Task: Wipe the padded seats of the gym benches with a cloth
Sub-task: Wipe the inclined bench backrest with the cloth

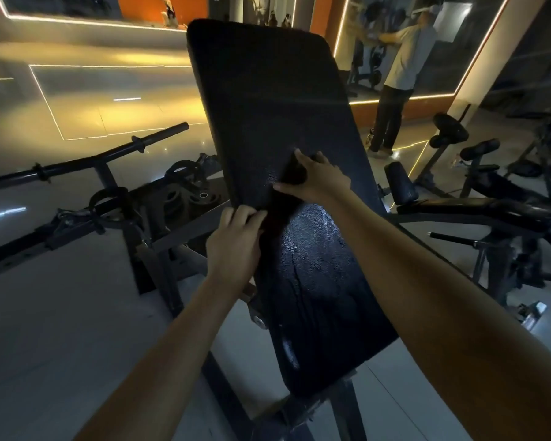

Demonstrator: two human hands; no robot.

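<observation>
Nearest the camera, the bench's seat pad (pixel 318 300) sloped up and away, its black pebbled cover shining with wet streaks. Two bare forearms reached over it toward the seam where it met the back pad (pixel 268 100). There a dark cloth (pixel 285 198) lay stretched slantwise across the lower end of the back pad, hard to tell from the black cover in the dim light. The left hand (pixel 236 240) gripped the cloth's lower end at the pad's left edge, fingers curled and thumb pinched against them. Just above, the right hand (pixel 317 179) held the upper end bunched against the pad, thumb spread to the left and fingers bent over the fabric. To the left of the bench, a barbell (pixel 93 160) rested on a rack, with weight plates (pixel 188 198) stacked low behind it. To the right stood other dark machines (pixel 503 218). Farther back, a light-edged mirror (pixel 452 33) showed a person in a pale shirt.
</observation>
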